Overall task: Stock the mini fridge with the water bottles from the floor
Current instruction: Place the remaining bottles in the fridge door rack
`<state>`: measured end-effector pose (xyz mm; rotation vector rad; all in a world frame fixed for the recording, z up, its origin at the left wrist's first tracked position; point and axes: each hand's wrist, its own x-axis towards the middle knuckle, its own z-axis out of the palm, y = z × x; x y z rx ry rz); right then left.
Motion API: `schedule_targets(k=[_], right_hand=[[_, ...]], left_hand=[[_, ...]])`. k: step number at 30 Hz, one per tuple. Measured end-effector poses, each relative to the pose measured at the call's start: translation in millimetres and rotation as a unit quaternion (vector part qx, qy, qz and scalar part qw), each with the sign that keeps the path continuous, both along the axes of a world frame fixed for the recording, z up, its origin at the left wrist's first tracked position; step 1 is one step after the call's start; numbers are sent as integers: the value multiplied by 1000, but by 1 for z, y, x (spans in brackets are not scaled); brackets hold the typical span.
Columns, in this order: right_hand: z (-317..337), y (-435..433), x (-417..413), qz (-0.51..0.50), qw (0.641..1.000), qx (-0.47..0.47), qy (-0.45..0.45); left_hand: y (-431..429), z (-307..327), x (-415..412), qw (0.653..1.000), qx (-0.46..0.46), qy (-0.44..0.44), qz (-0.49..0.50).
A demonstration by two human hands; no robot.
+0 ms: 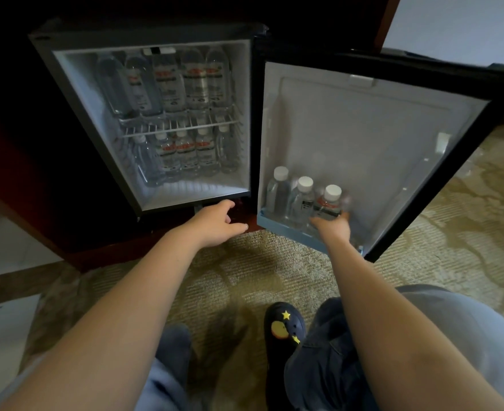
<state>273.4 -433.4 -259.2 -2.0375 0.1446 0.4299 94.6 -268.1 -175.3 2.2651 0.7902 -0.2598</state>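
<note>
The mini fridge (152, 200) stands open, and its door (372, 134) is swung out to the right. Several water bottles (195, 81) stand on the upper wire shelf, and several more (185, 154) stand on the fridge floor below. Three white-capped bottles sit in the door's bottom rack (277, 225). My right hand (333, 226) grips the rightmost of them, a bottle with a red label (329, 203), from below. My left hand (218, 222) hovers with relaxed fingers in front of the fridge's lower edge and holds nothing.
Patterned carpet (244, 280) covers the floor in front of the fridge. My knees and a dark shoe with yellow charms (284, 327) are at the bottom. Dark wooden cabinet panels (22, 173) surround the fridge on the left.
</note>
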Motion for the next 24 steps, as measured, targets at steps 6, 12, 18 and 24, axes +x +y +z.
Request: schedule_targets(k=[6,12,18,24], right_hand=[[18,-6,-45,-25,992,-58,-106],[71,25,-82,280,955,-95,3],[146,82,-153,476,868,-108,-96],[179,129,-256,614,762,-116,-173]], left_hand=[[-12,13,-13,999,16,28,-37],[-4,45,-54,992,45,94,-67],[28,75,-130,987,133,49,78],[54,75,-249,972,129,66,186]])
